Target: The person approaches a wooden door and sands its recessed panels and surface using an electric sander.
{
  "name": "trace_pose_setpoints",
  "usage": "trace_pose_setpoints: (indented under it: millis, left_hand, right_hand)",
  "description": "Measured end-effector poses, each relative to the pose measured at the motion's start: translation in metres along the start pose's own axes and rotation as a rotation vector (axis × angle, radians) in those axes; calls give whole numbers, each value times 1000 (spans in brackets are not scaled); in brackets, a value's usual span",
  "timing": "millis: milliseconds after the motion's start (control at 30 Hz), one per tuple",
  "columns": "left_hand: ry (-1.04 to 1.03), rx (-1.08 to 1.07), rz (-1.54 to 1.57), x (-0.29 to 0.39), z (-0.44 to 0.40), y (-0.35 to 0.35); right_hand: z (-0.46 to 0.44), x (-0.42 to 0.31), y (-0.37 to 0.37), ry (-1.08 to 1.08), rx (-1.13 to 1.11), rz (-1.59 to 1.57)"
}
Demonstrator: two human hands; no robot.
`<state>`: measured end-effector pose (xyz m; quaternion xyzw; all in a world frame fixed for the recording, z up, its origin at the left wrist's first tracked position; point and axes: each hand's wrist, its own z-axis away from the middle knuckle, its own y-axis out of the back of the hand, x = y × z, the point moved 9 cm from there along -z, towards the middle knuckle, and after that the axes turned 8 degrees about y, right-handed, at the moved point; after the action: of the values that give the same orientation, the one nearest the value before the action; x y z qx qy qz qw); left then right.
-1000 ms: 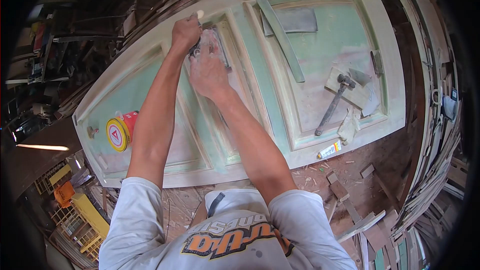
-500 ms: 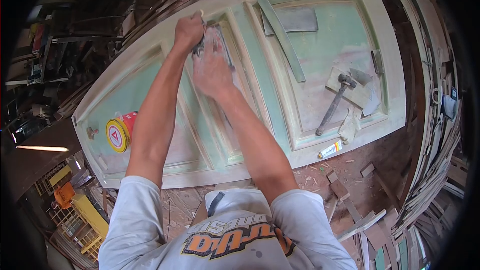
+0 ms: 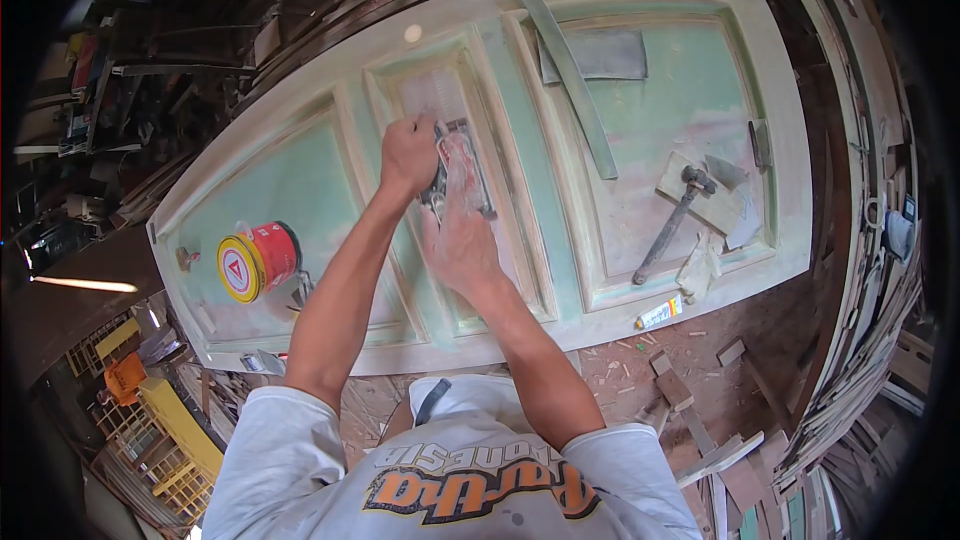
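A dusty red and dark hand-held tool, like a sander [image 3: 470,172], lies flat on the narrow middle panel of a pale green and whitish wooden door [image 3: 455,90]. Fingers of my left hand [image 3: 410,152] are curled round the tool's left front part. My right hand [image 3: 462,240], coated in dust, grips its rear and top, with the fingers pointing forward along it. The exact grip underneath is hidden.
On the door are a red and yellow can [image 3: 262,260] at left, and a hammer [image 3: 675,225], grey sheet [image 3: 610,55], long strip [image 3: 560,60], crumpled cloth [image 3: 700,265] and tube [image 3: 658,313] at right. Wood scraps [image 3: 672,380] lie on the floor.
Both hands and the tool have moved back toward my body along the middle panel, uncovering its far end. My arms have drawn in, and more of the can shows. The view has shifted slightly.
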<state>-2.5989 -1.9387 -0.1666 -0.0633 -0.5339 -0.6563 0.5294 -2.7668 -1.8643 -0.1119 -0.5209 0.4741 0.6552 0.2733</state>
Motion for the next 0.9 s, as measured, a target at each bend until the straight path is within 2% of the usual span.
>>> trace_pose_setpoints:
  millis: [100, 200, 300, 367, 467, 633, 700, 833, 900]
  left_hand:
    - [-104, 99, -36, 36, -26, 14]
    - [-92, 67, -100, 51, -84, 20]
    - [-88, 45, -125, 63, -139, 23]
    - [-110, 37, -140, 62, -145, 22]
    - [-83, -5, -91, 58, -128, 15]
    - [-202, 114, -122, 24, -46, 13]
    - [-98, 80, -84, 10, -8, 10]
    - [-64, 36, 23, -13, 60, -6]
    - [-31, 20, 55, -17, 83, -12]
  right_hand:
    - [-32, 1, -1, 50, 57, 44]
    - [-80, 3, -2, 78, 59, 162]
    - [-120, 4, -1, 120, 97, 37]
    - [-126, 2, 1, 97, 79, 35]
    - [-108, 4, 3, 84, 64, 42]
    - [-34, -7, 3, 203, 151, 175]
    - [-2, -3, -1, 61, 56, 16]
    - [59, 3, -4, -5, 3, -19]
    - [80, -4, 2, 75, 57, 22]
